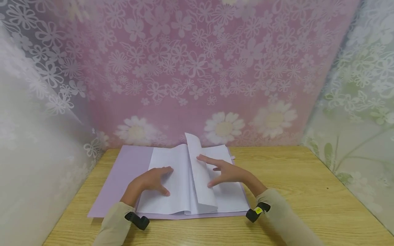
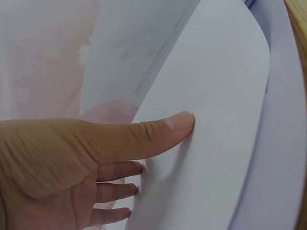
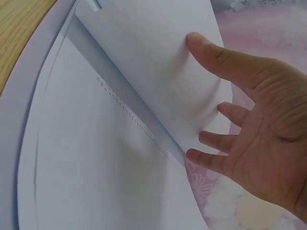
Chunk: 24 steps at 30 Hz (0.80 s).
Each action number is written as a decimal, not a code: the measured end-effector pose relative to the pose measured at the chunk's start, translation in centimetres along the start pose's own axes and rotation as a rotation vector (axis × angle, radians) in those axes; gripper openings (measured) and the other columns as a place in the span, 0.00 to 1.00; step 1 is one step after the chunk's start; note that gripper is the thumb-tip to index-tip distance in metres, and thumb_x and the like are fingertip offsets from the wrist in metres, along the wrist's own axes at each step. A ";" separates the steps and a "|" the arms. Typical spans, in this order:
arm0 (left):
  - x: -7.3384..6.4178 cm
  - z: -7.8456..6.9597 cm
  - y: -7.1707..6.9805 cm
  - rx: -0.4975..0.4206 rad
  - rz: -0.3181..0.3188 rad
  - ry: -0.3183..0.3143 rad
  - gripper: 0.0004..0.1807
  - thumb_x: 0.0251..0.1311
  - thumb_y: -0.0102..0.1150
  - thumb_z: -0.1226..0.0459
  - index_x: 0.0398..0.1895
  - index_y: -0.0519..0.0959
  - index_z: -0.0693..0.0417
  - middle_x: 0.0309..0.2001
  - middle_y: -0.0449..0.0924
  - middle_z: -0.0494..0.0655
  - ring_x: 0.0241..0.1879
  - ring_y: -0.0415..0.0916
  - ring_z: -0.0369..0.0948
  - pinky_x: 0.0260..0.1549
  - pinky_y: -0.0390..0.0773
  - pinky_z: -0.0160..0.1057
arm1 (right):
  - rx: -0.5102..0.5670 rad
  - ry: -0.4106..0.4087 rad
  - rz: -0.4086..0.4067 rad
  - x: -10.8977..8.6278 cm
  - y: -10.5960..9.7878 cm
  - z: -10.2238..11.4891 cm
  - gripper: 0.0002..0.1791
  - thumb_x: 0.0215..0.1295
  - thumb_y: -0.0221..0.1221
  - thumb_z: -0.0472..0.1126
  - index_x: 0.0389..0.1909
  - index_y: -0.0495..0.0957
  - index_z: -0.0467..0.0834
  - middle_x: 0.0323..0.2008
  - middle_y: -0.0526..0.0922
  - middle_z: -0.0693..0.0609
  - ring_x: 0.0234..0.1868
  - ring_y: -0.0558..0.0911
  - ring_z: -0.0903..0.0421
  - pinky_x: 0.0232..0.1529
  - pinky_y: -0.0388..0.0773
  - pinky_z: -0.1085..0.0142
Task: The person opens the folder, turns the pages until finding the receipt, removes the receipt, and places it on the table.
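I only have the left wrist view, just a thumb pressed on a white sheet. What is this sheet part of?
Observer: It is the left page of an open white-paged book with a lilac cover, lying on a light wooden table.
Operator: Where is the other hand?
Observer: The right hand is at the book's middle, straight fingers against a raised white page.
Operator: Is that page flat?
Observer: No, it stands up from the spine, curving over the right side.
Operator: And my hand overall?
Observer: The left hand rests flat, fingers spread.
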<state>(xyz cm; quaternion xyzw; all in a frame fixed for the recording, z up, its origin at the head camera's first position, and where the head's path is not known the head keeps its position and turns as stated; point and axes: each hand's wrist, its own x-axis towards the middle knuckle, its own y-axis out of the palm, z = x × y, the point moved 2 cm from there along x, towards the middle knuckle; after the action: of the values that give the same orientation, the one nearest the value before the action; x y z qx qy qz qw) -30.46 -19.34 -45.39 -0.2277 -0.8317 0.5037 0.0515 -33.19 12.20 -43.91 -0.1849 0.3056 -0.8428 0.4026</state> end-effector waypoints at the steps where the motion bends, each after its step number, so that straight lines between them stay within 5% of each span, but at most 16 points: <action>1: 0.1 0.0 -0.1 0.001 -0.007 0.001 0.51 0.45 0.83 0.57 0.74 0.68 0.59 0.75 0.67 0.56 0.76 0.61 0.55 0.74 0.63 0.56 | -0.021 0.003 0.004 0.1 0.0 0.1 0.57 0.58 0.74 0.48 0.83 0.48 0.54 0.83 0.48 0.55 0.83 0.49 0.46 0.71 0.65 0.36; 12: 0.6 -0.4 -1.0 -0.085 -0.155 0.046 0.40 0.71 0.57 0.45 0.77 0.63 0.57 0.74 0.67 0.59 0.75 0.63 0.57 0.71 0.66 0.59 | -0.118 0.079 0.004 0.8 0.7 0.7 0.55 0.56 0.75 0.54 0.81 0.55 0.56 0.82 0.52 0.56 0.82 0.53 0.47 0.68 0.70 0.39; 18: 0.3 -1.2 -1.1 -0.128 -0.193 0.029 0.50 0.67 0.55 0.35 0.83 0.49 0.45 0.83 0.48 0.51 0.82 0.46 0.55 0.74 0.56 0.65 | -0.121 0.099 0.010 1.2 1.4 0.7 0.54 0.54 0.76 0.55 0.80 0.58 0.56 0.83 0.50 0.54 0.82 0.53 0.47 0.70 0.69 0.40; 24: 0.2 -2.9 -0.5 -0.076 -0.148 0.090 0.55 0.61 0.61 0.34 0.83 0.50 0.49 0.83 0.43 0.51 0.83 0.36 0.56 0.73 0.49 0.71 | -0.131 0.086 -0.018 1.5 2.0 1.1 0.53 0.55 0.75 0.54 0.80 0.59 0.54 0.82 0.50 0.49 0.81 0.55 0.44 0.69 0.70 0.40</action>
<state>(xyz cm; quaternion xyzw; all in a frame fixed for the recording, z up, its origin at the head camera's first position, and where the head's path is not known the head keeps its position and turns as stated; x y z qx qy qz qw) -29.93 -17.10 -43.57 -0.1898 -0.8617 0.4559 0.1169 -32.39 9.65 -44.30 -0.1770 0.3753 -0.8320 0.3683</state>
